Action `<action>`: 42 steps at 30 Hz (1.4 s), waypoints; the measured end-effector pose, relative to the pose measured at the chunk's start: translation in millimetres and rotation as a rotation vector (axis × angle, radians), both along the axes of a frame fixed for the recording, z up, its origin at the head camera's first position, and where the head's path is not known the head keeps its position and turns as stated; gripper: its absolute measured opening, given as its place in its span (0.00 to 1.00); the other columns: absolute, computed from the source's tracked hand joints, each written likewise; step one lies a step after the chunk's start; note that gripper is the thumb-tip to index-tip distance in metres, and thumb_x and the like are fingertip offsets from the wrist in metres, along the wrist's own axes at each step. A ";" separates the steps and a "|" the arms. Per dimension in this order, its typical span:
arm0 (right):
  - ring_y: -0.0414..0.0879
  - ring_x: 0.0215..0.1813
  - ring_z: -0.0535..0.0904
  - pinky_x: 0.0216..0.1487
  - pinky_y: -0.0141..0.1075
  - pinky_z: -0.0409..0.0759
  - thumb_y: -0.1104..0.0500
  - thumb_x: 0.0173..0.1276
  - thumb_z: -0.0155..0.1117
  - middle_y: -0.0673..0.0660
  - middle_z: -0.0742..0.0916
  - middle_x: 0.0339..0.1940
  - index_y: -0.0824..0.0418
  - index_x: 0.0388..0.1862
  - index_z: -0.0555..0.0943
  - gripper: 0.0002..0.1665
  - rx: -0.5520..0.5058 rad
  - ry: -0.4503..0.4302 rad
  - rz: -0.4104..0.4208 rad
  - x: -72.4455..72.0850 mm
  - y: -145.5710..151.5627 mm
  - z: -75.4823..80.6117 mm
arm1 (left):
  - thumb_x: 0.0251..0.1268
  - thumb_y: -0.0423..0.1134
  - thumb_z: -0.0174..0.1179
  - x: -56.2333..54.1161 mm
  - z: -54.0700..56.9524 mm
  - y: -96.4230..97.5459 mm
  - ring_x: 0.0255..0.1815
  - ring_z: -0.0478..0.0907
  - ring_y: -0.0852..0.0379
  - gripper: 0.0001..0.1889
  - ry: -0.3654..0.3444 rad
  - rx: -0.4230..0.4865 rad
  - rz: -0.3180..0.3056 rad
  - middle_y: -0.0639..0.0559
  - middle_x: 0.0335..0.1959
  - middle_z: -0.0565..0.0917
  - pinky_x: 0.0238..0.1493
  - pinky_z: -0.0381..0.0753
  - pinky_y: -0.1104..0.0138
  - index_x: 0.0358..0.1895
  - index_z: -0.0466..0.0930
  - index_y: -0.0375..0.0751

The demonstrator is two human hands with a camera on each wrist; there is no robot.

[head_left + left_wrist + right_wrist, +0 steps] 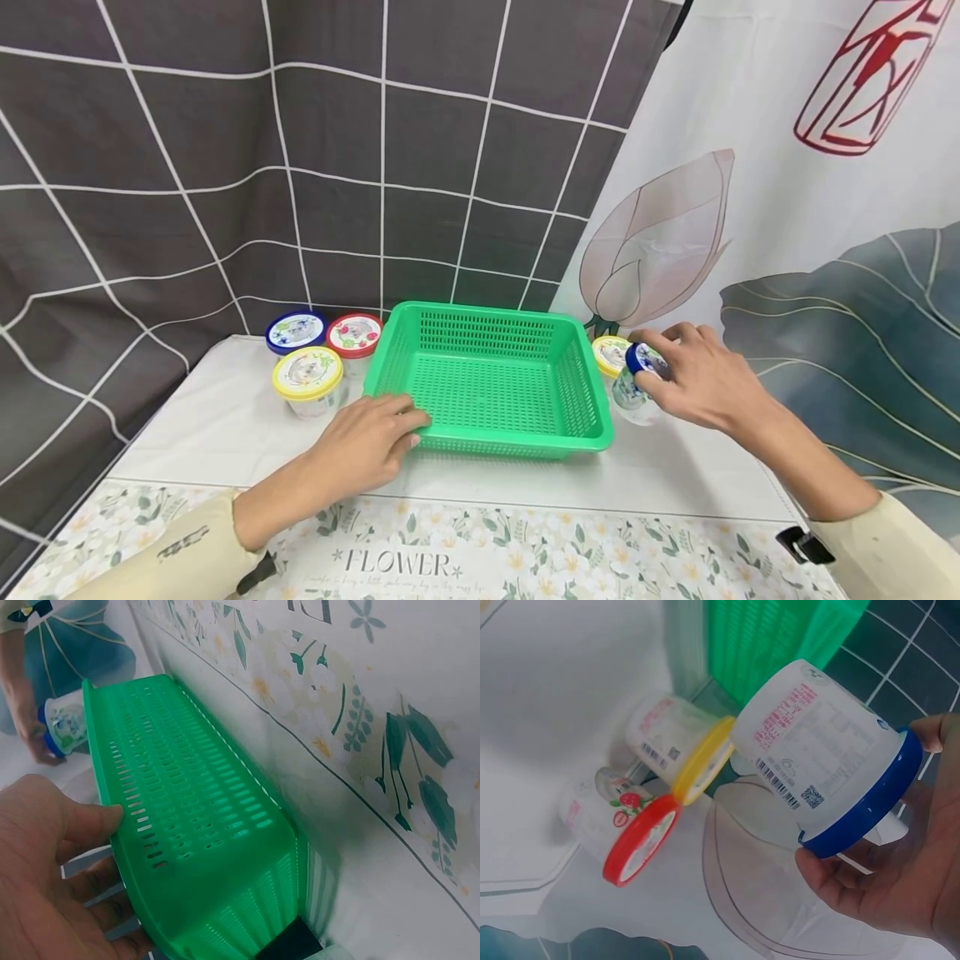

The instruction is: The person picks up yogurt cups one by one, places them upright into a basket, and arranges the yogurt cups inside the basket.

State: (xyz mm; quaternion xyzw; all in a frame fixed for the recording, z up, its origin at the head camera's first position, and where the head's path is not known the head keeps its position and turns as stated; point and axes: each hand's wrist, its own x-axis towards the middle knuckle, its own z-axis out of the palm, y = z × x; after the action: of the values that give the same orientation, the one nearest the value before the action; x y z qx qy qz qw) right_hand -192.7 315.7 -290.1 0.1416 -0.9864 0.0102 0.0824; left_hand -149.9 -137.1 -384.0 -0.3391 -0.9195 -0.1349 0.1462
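A green plastic basket (487, 392) stands on the table, with nothing seen inside it. My left hand (371, 437) grips its near rim toward the left corner. In the left wrist view the thumb (94, 823) lies on the outer wall while the fingers go over the rim. To the right of the basket, my right hand (701, 375) holds a clear tub with a blue lid (832, 750), tilted, fingers and thumb around the lid. Beside it are a yellow-lidded tub (679, 746) and a red-lidded tub (622, 825); the red one is hidden in the head view.
Left of the basket stand three more tubs, with a blue lid (296, 332), a red lid (355, 333) and a yellow lid (307, 372). A flower-printed cloth (480, 550) covers the table's near part. A dark checked curtain (330, 125) hangs behind.
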 end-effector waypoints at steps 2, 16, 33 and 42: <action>0.76 0.65 0.79 0.34 0.63 0.85 0.40 0.76 0.55 0.74 0.83 0.69 0.48 0.82 0.77 0.38 0.005 0.002 0.001 -0.8 -0.5 1.4 | 0.75 0.34 0.71 0.5 0.1 0.0 0.44 0.85 0.55 0.11 -0.001 -0.001 0.001 0.55 0.46 0.90 0.46 0.86 0.58 0.56 0.93 0.47; 0.71 0.63 0.79 0.30 0.58 0.82 0.39 0.74 0.56 0.71 0.83 0.68 0.44 0.83 0.76 0.39 -0.005 0.054 0.021 -1.8 -13.6 4.9 | 0.76 0.35 0.71 1.1 -0.2 0.5 0.44 0.85 0.54 0.10 0.017 -0.001 -0.002 0.54 0.46 0.90 0.45 0.86 0.59 0.55 0.93 0.46; 0.65 0.62 0.79 0.30 0.55 0.81 0.44 0.70 0.58 0.64 0.85 0.64 0.39 0.74 0.82 0.33 -0.051 0.143 0.102 -0.3 -29.9 -0.1 | 0.77 0.35 0.70 0.8 -0.2 1.1 0.46 0.86 0.54 0.11 -0.018 0.008 0.003 0.55 0.47 0.90 0.50 0.88 0.55 0.57 0.93 0.46; 0.63 0.62 0.78 0.32 0.56 0.82 0.43 0.71 0.58 0.63 0.86 0.64 0.41 0.75 0.83 0.33 -0.054 0.160 0.143 -2.5 -37.3 -2.6 | 0.77 0.34 0.70 1.2 -0.1 1.3 0.46 0.85 0.54 0.11 -0.030 0.009 0.003 0.55 0.47 0.89 0.50 0.88 0.55 0.57 0.93 0.47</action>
State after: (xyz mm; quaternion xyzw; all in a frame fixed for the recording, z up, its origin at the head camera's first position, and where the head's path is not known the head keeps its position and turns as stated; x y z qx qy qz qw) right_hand -195.2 278.4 -292.7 0.2099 -0.9634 0.0314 0.1639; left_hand -148.7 -135.8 -384.0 -0.3350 -0.9215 -0.1438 0.1340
